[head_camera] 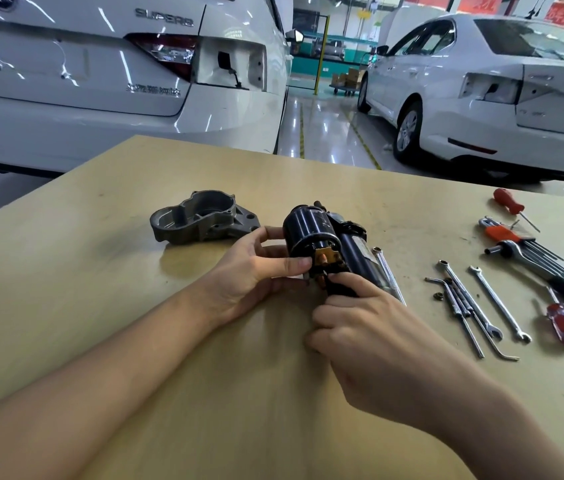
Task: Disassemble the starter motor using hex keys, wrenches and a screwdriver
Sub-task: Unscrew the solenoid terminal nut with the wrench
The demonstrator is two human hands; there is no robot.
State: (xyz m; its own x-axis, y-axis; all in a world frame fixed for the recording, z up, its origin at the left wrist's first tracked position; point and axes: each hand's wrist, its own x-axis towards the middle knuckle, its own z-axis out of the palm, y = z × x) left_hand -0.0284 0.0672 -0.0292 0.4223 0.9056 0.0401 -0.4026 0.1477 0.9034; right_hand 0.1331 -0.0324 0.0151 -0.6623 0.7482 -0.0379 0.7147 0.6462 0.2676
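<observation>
Starter motor [325,244], lying between my hands: I am gripping it with my left hand [256,268] and pinching its terminal end with my right hand [360,327], steadying it and pulling squarely, not twisting.

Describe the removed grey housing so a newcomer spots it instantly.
Start at the wooden table, then find the black starter motor held in both hands. The grey cast housing lies just left of it, alone. Unlike the slim chrome tools spread to the right, it is a dull, bulky, hollow casting.
</observation>
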